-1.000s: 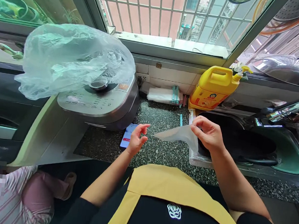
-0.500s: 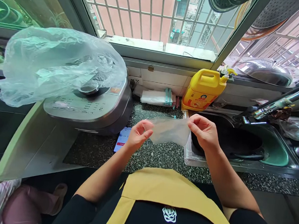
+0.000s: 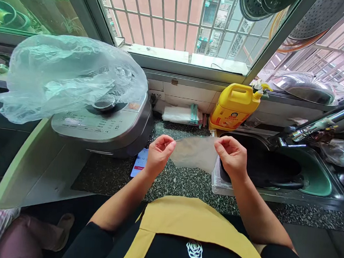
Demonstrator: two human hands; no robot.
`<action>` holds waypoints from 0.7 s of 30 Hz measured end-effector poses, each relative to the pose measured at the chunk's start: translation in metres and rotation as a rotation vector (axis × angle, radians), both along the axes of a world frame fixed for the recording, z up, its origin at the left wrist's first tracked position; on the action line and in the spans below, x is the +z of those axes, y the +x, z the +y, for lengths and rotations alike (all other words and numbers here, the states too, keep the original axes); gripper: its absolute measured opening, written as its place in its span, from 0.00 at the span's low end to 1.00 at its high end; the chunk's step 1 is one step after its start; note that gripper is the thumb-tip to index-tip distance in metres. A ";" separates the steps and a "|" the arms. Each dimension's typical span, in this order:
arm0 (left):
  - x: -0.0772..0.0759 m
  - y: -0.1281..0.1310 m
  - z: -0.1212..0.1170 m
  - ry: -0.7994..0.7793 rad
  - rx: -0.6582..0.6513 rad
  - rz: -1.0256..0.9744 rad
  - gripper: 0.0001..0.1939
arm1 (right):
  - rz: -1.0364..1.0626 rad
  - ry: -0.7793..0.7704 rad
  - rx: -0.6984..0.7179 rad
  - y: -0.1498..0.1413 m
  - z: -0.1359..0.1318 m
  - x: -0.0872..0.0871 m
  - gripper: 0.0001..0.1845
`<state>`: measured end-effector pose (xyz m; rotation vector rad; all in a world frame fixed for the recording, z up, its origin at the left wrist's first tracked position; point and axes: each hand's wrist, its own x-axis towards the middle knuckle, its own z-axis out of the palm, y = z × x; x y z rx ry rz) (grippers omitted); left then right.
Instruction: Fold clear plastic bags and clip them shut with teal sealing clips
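A small translucent plastic bag (image 3: 194, 153) is stretched flat over the speckled counter (image 3: 182, 186). My left hand (image 3: 159, 152) pinches its left end between thumb and fingers. At the opposite end, my right hand (image 3: 232, 155) pinches the upper right corner. Nothing shows inside the bag. A phone (image 3: 139, 162) with a lit screen lies just left of my left hand. Under my right hand is the edge of a clear plastic-wrapped tray or box (image 3: 222, 183), whose contents are hidden.
At left stands a rice cooker (image 3: 100, 124) with a large crumpled plastic bag (image 3: 71, 76) on top. Flat translucent bags (image 3: 177, 114) lie against the wall. A yellow jug (image 3: 235, 106) stands by the sink (image 3: 321, 174), which holds a black pan (image 3: 265, 165). Another person (image 3: 24, 236) is at lower left.
The left end of the bag is pulled straighter, and my left hand's fingers have closed more on it. The right hand has shifted slightly left. The view has tilted a little.
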<state>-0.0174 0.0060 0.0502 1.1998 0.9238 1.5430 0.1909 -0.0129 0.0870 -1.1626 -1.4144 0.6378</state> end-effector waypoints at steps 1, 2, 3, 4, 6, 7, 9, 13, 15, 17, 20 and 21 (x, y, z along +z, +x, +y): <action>0.000 0.001 0.000 -0.003 0.008 -0.008 0.10 | -0.014 0.019 -0.026 -0.002 -0.001 -0.001 0.08; 0.000 0.003 0.000 -0.008 0.017 -0.016 0.10 | -0.030 0.040 -0.052 -0.004 -0.002 -0.002 0.07; 0.000 0.004 0.000 -0.013 0.026 -0.027 0.10 | -0.046 0.062 -0.078 -0.006 -0.003 -0.003 0.06; -0.001 0.006 0.000 -0.020 0.033 -0.040 0.10 | -0.061 0.088 -0.102 -0.008 -0.005 -0.004 0.06; -0.001 0.010 -0.001 -0.038 0.041 -0.064 0.11 | -0.088 0.149 -0.143 -0.013 -0.007 -0.006 0.04; -0.001 0.013 -0.002 -0.049 0.039 -0.071 0.11 | -0.100 0.181 -0.160 -0.015 -0.008 -0.008 0.04; -0.001 0.018 -0.004 -0.065 0.035 -0.075 0.11 | -0.125 0.238 -0.179 -0.019 -0.010 -0.010 0.03; 0.001 0.028 -0.011 -0.071 0.032 -0.095 0.11 | -0.209 0.323 -0.186 -0.028 -0.015 -0.013 0.04; 0.003 0.032 -0.012 -0.058 0.043 -0.092 0.11 | -0.275 0.374 -0.154 -0.032 -0.016 -0.014 0.05; 0.004 0.034 -0.012 -0.039 0.066 -0.064 0.11 | -0.326 0.408 -0.113 -0.032 -0.016 -0.016 0.06; 0.003 0.028 -0.007 -0.023 0.111 -0.034 0.11 | -0.291 0.372 -0.170 -0.023 -0.011 -0.015 0.06; 0.001 0.024 -0.005 -0.021 0.124 -0.034 0.11 | -0.258 0.336 -0.214 -0.019 -0.008 -0.013 0.06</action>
